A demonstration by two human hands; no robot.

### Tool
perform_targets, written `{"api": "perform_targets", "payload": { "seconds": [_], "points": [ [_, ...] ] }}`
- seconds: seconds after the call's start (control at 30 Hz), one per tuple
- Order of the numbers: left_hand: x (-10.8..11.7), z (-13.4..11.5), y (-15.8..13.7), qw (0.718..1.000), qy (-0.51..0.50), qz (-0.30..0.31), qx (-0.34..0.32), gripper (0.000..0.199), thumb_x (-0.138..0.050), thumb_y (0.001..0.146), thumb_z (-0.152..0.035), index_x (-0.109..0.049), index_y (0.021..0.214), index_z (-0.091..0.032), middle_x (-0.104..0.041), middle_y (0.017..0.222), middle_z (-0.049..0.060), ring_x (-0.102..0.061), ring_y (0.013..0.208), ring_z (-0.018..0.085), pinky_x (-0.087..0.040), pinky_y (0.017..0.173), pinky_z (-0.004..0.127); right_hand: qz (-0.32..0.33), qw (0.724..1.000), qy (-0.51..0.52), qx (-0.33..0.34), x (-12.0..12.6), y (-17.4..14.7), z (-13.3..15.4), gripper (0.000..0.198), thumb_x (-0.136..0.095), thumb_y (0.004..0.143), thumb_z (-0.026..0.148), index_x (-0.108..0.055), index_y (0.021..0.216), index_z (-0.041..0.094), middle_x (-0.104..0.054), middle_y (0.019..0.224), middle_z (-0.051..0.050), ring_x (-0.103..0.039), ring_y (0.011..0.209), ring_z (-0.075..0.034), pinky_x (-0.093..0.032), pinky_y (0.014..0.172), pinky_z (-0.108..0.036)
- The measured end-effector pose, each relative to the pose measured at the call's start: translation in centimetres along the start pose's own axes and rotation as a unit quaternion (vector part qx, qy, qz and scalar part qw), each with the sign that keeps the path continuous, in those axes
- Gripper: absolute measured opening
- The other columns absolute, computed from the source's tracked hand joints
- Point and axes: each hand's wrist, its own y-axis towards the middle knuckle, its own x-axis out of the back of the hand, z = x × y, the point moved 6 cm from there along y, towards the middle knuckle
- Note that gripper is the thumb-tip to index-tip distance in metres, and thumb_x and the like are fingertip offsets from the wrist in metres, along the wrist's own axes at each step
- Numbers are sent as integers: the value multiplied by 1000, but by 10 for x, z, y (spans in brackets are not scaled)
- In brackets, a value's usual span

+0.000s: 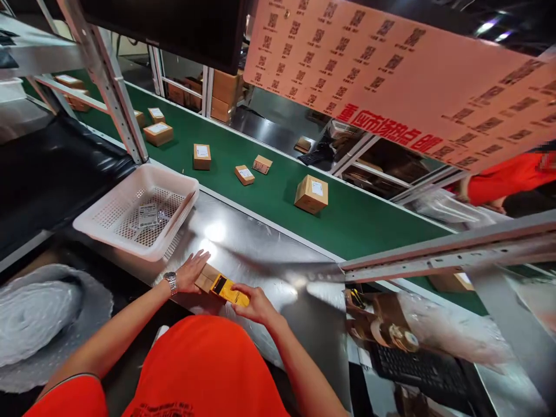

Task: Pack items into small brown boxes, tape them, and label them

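Observation:
A small brown cardboard box lies on the steel worktop in front of me. My left hand, with a metal watch at the wrist, rests against the box's left end with its fingers stretched out. In my right hand is a yellow handheld tool with a black front part, its kind not clear. The fingers are closed around its right end. The tool's black end is at the box's right side; whether it presses on the cardboard I cannot tell.
A white perforated basket holding a labelled packet stands at left. Beyond runs a green conveyor with several labelled boxes, one large. A keyboard lies lower right, bubble wrap lower left. A metal post rises left; another person's orange sleeve shows right.

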Motion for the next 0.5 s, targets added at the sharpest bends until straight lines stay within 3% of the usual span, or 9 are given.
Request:
{"api": "perform_targets", "payload": {
  "seconds": [0.07, 0.17, 0.33, 0.5],
  "points": [
    [-2, -20, 6, 998, 26, 19, -54, 146, -106, 65, -44, -26, 184, -18, -24, 192, 30, -12, 181, 52, -10, 145, 74, 4, 1000, -12, 11, -2, 6, 4, 49, -82, 76, 31, -90, 124, 28, -89, 96, -1, -73, 73, -19, -55, 70, -27],
    [-14, -43, 17, 992, 66, 54, -88, 137, -102, 69, -50, -32, 182, -16, -23, 192, 30, -12, 181, 52, -1, 144, 75, 12, 1000, -20, 19, -4, 13, 7, 46, -82, 77, 32, -90, 122, 29, -87, 90, 0, -69, 68, -17, -50, 67, -26],
    [-31, -50, 29, 992, 106, 46, -54, 127, -98, 70, -38, -39, 180, -13, -29, 189, 34, -15, 179, 55, 5, 142, 78, 15, 999, -34, -15, 8, 3, 6, 50, -81, 76, 33, -90, 125, 29, -85, 89, -1, -67, 69, -19, -48, 67, -27],
    [-36, -50, 30, 988, 134, 68, -43, 130, -98, 67, -35, -38, 180, -14, -32, 188, 32, -20, 177, 56, -1, 142, 78, 72, 988, -115, -79, 39, -29, 6, 54, -79, 77, 30, -89, 130, 29, -87, 95, -4, -68, 73, -21, -43, 67, -30]
  ]
}}
